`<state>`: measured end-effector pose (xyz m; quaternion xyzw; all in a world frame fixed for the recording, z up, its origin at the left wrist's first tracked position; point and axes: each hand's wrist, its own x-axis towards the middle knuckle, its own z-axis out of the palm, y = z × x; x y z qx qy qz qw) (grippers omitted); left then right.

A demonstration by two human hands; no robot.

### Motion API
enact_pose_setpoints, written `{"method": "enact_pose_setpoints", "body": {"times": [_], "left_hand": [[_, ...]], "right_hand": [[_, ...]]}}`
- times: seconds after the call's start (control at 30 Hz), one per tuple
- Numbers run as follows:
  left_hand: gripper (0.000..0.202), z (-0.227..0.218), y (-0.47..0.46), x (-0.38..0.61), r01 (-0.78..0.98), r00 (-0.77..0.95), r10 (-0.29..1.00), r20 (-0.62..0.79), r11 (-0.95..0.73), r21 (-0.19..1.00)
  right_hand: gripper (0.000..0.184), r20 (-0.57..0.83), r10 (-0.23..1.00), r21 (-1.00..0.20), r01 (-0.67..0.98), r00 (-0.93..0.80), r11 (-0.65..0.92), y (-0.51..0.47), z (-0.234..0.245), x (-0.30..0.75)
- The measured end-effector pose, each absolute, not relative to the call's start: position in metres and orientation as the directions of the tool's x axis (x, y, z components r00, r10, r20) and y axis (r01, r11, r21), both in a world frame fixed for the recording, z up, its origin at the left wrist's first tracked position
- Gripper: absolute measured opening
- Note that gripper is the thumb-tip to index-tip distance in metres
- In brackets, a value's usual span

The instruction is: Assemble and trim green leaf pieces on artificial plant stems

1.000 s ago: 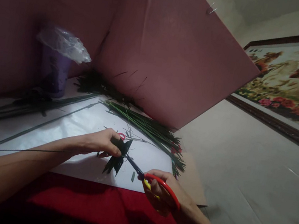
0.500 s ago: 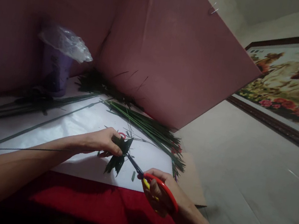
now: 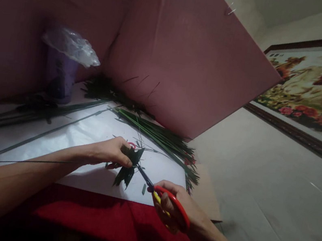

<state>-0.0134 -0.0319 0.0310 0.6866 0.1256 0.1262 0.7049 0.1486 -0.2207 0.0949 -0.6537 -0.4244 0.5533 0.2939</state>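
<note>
My left hand (image 3: 111, 152) is closed around a thin green stem with a cluster of dark green leaves (image 3: 128, 167) at its end, held over the white sheet (image 3: 78, 135). My right hand (image 3: 179, 208) grips red-handled scissors (image 3: 162, 201), fingers through the loops. The blades point up and left and their tips meet the leaf cluster just right of my left fingers. A small cut green piece (image 3: 143, 189) lies on the sheet below the blades.
A bundle of long green stems (image 3: 160, 139) lies along the pink board (image 3: 175, 53) at the back right. More stems lie at left near a purple cup (image 3: 58, 78) topped with clear plastic. Red cloth (image 3: 95, 216) covers the near edge. A framed picture (image 3: 317, 89) is at right.
The right hand with the scissors has shifted slightly left and down toward the leaves. The left hand and leaf cluster have barely moved.
</note>
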Motion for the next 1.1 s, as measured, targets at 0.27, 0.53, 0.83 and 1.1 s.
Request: {"method": "enact_pose_setpoints", "body": {"times": [0.27, 0.53, 0.83, 1.1], "left_hand": [[0.012, 0.033, -0.032, -0.014, -0.009, 0.935, 0.354, -0.001, 0.026, 1.0], [0.012, 0.031, -0.032, -0.014, 0.009, 0.932, 0.364, -0.011, 0.006, 1.0], [0.012, 0.032, -0.033, -0.014, 0.031, 0.93, 0.366, -0.025, -0.011, 0.999], [0.011, 0.031, -0.033, -0.015, 0.036, 0.937, 0.349, -0.032, -0.004, 0.999]], "right_hand": [[0.033, -0.479, 0.877, -0.852, 0.226, 0.028, -0.472, -0.221, 0.095, 0.144], [0.045, -0.427, 0.903, -0.869, 0.258, 0.038, -0.422, -0.218, 0.1, 0.136], [0.048, -0.439, 0.896, -0.867, 0.231, 0.066, -0.442, -0.221, 0.095, 0.14], [0.049, -0.47, 0.875, -0.846, 0.221, 0.121, -0.485, -0.22, 0.085, 0.143]]}}
